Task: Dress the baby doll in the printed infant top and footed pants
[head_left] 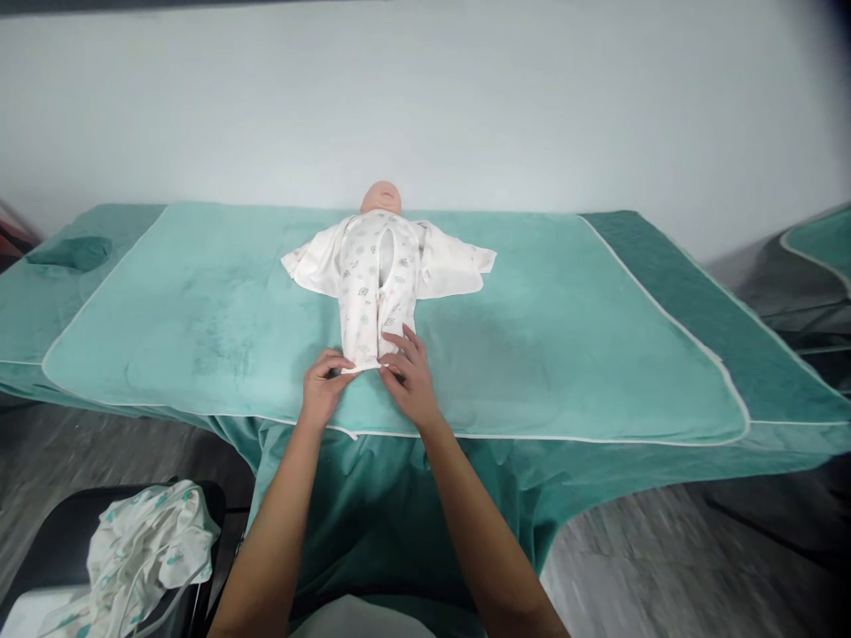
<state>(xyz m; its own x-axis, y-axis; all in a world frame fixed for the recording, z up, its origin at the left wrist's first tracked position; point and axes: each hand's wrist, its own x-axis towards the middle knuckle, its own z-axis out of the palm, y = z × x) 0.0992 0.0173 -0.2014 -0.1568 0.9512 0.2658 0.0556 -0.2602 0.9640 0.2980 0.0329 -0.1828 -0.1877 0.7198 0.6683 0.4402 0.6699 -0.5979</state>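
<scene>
A baby doll (381,197) lies on its back on a teal blanket (532,354), dressed in a white patterned sleepsuit (365,283) that gapes open down the chest. Both sleeves are spread out flat to the sides. My left hand (323,386) pinches the bottom hem of the suit at its left corner, fingers curled. My right hand (409,377) rests on the lower right leg of the suit, its thumb and fingers pressed together on the fabric at the hem.
The blanket covers a table draped in darker teal cloth (698,283), against a white wall. A crumpled patterned garment (143,554) lies on a black seat (59,532) at the lower left. A second teal-covered table (821,244) shows at the right edge.
</scene>
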